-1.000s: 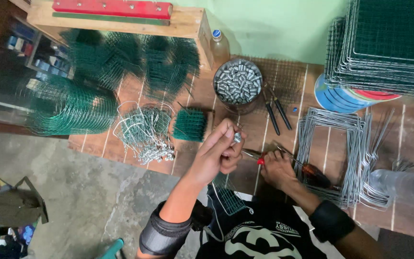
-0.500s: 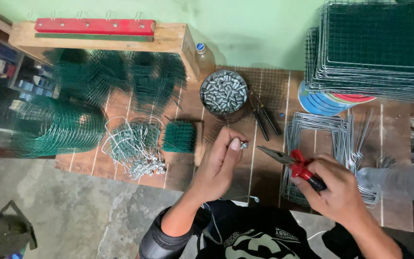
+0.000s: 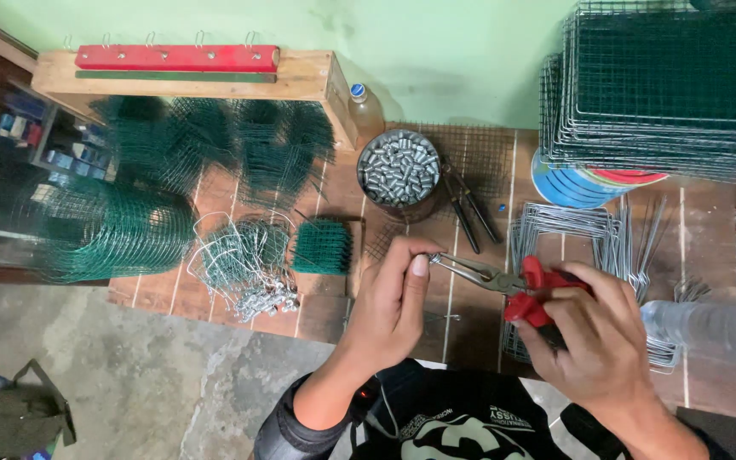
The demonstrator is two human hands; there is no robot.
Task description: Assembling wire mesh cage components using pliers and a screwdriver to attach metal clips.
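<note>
My left hand (image 3: 393, 302) pinches a small metal piece between thumb and fingers; the piece is mostly hidden. My right hand (image 3: 585, 328) grips red-handled pliers (image 3: 508, 279), whose jaws point left and meet the pinched piece at my left fingertips. Both hands hover over a wooden board (image 3: 470, 298). A round tin of small silver metal sleeves (image 3: 399, 170) stands just beyond my left hand.
Green wire mesh rolls (image 3: 112, 226) and mesh pieces (image 3: 321, 247) lie left, with a tangle of wire hooks (image 3: 244, 273). Black pliers (image 3: 470, 209) rest by the tin. Bent wire frames (image 3: 572, 230) and a stack of mesh panels (image 3: 666, 85) sit right; a plastic bottle (image 3: 709, 328) lies near my right hand.
My right hand picked up the red-handled pliers and brought their jaws left to the piece in my left hand. My left hand stayed near the board's middle.
</note>
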